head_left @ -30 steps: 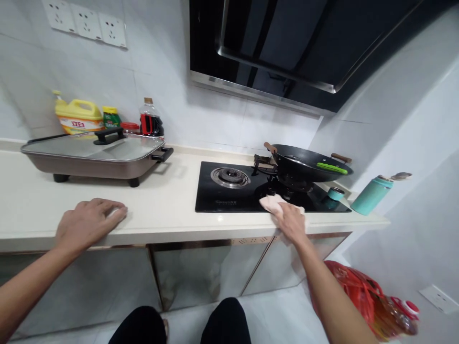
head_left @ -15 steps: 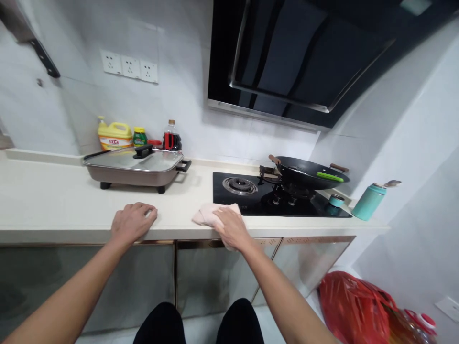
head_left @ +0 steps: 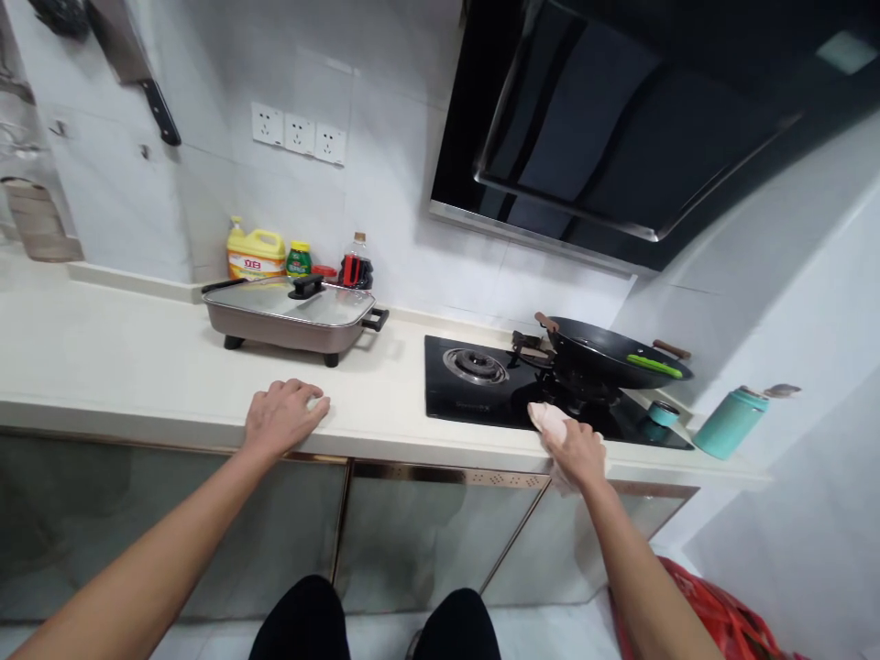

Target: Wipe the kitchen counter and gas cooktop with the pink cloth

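My right hand (head_left: 577, 451) is closed around a pale pink cloth (head_left: 548, 420), pressing it at the front edge of the black gas stove (head_left: 467, 403). Part of the cloth hangs below the counter edge. My left hand (head_left: 283, 417) rests on the cream countertop (head_left: 137, 357) near its front edge, fingers loosely bent and apart. A small pale spot shows between its thumb and fingers; I cannot make out what it is. Behind the left hand stands a brown electric pan (head_left: 275, 328) with a glass lid.
A black wok (head_left: 598, 344) with a green-handled utensil (head_left: 654, 366) sits on the right burner. Beside it are a small teal cup (head_left: 664, 413) and a teal bottle (head_left: 730, 423). Yellow detergent (head_left: 256, 252) and other bottles line the wall. A range hood (head_left: 605, 119) overhangs the stove.
My right hand has slid the cloth rightward along the counter's front, from the stove's left corner to about its middle. My left hand stays on the counter. The view has shifted and tilted.
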Tool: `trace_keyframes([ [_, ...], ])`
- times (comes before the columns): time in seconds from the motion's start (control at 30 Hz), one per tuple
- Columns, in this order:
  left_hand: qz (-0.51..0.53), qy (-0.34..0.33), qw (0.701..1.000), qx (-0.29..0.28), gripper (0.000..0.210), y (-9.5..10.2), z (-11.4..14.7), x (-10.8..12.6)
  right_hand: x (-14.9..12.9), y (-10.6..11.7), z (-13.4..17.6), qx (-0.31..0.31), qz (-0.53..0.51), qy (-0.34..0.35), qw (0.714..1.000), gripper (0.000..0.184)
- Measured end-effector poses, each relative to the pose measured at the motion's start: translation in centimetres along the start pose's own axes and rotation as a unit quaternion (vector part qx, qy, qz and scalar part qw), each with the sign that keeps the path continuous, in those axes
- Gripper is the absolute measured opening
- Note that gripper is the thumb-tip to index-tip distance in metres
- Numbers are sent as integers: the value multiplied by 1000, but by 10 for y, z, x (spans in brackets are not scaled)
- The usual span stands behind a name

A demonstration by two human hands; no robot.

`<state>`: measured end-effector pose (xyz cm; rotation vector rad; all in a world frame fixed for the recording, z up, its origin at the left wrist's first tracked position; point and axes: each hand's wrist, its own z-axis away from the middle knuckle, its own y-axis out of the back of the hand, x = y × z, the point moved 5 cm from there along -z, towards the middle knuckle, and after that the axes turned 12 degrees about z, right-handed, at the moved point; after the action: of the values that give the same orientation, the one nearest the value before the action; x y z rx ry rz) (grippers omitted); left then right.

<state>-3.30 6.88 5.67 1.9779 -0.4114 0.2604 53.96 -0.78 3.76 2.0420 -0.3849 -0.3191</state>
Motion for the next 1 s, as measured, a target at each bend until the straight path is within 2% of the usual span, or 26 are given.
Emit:
trace_keyframes([
  [0.1,9,1,1000,1,47,-2,-2,-3,-41,-7,3,19,-25,108,994,41],
  [0.17,7,1,1000,-1,47,-4,-2,-5,-62,-8,-5,28,-47,153,987,38],
  [0.23,2,-3,1000,-2,45,-4,-1,-4,-72,-3,-25,53,-61,150,985,42],
  [0.3,-3,-5,1000,-1,45,-3,1,-3,-74,2,-51,64,-58,110,990,53],
  [0.4,-10,-4,1000,3,45,0,4,0,-82,-3,-81,13,-41,87,995,58],
  [0.53,-10,4,1000,7,43,2,6,2,-106,-19,-85,-50,-40,116,991,57],
  [0.63,-4,13,1000,14,43,4,5,4,-132,-24,-74,-72,-46,118,989,56],
  [0.73,-2,18,1000,9,44,4,4,5,-179,-17,-50,-97,-64,155,981,54],
  [0.9,-3,17,1000,18,41,1,5,3,-280,18,21,-120,-117,294,941,52],
  [1.0,-3,13,1000,16,40,0,6,2,-313,37,62,-120,-135,357,917,50],
])
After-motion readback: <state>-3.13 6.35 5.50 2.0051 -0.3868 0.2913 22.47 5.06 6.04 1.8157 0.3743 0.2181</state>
